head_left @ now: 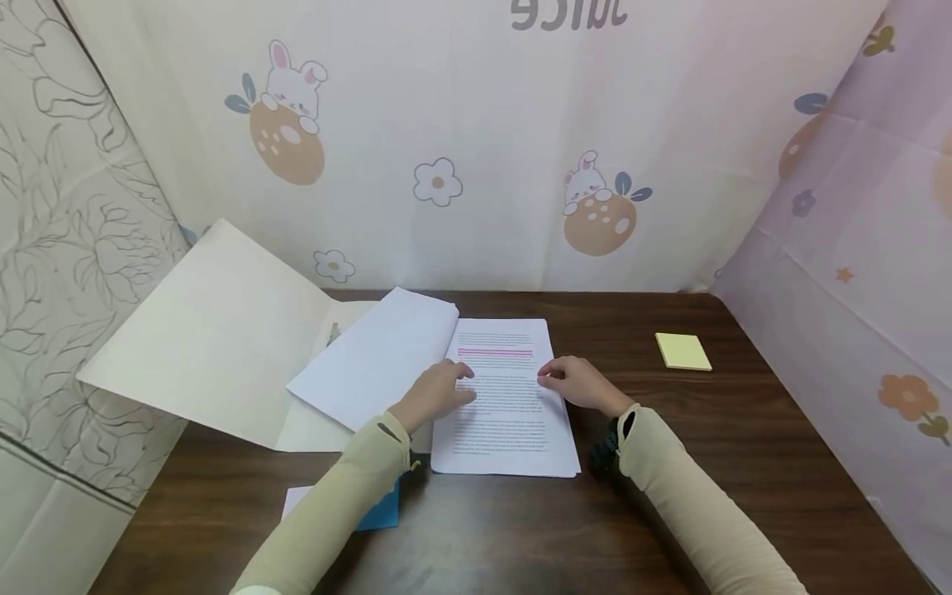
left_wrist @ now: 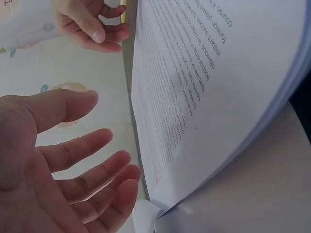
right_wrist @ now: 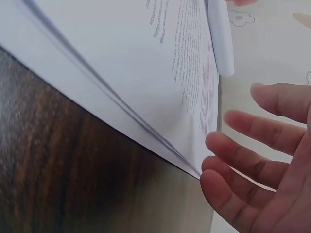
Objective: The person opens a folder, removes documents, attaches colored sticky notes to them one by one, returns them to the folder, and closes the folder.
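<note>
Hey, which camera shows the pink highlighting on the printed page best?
The head view: the pink highlighting runs across the printed page in plain sight. The left wrist and right wrist views catch it only as a thin, foreshortened streak.

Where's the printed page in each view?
Head: right at the centre, the printed page lies between the left hand and right hand.
Left wrist: upper right, right of the left hand's fingers.
Right wrist: upper left, left of the right hand's fingers.
Shared landmark: the pink line across its text.
</note>
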`<state>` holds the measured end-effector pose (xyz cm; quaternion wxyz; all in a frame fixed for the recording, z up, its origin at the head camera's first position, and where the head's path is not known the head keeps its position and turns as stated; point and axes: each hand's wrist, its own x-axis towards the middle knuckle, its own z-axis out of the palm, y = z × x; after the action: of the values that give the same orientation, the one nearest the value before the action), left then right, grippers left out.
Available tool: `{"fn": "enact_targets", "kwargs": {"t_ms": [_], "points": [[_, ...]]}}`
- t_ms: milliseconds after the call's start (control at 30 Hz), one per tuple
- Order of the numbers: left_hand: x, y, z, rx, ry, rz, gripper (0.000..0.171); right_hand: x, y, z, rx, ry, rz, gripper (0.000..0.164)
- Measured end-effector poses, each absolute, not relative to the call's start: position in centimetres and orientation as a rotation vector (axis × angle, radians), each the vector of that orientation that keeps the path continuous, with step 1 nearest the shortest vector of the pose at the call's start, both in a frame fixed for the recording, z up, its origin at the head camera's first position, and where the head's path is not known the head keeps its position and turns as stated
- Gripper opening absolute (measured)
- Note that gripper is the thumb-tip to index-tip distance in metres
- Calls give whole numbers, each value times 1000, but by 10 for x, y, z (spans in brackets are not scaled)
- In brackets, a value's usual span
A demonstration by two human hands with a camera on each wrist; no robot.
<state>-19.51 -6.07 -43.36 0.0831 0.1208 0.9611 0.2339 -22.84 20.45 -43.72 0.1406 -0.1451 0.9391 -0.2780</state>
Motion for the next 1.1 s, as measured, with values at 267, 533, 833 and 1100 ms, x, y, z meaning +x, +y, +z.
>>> {"fn": "enact_targets", "kwargs": {"t_ms": [267, 533, 833, 1100], "points": [[-195, -54, -446, 516, 2843, 554, 45, -228, 205, -435, -390, 2740, -799, 29], [-192, -49, -450, 619, 2907, 314, 30, -231, 212, -433, -349, 2790, -748, 28], [-193, -50, -455, 610, 2905, 336, 43, -241, 224, -431, -328, 2871, -697, 28], [-193, -51, -453, 564, 2871, 403, 48, -249, 237, -432, -289, 2908, -648, 30]]}}
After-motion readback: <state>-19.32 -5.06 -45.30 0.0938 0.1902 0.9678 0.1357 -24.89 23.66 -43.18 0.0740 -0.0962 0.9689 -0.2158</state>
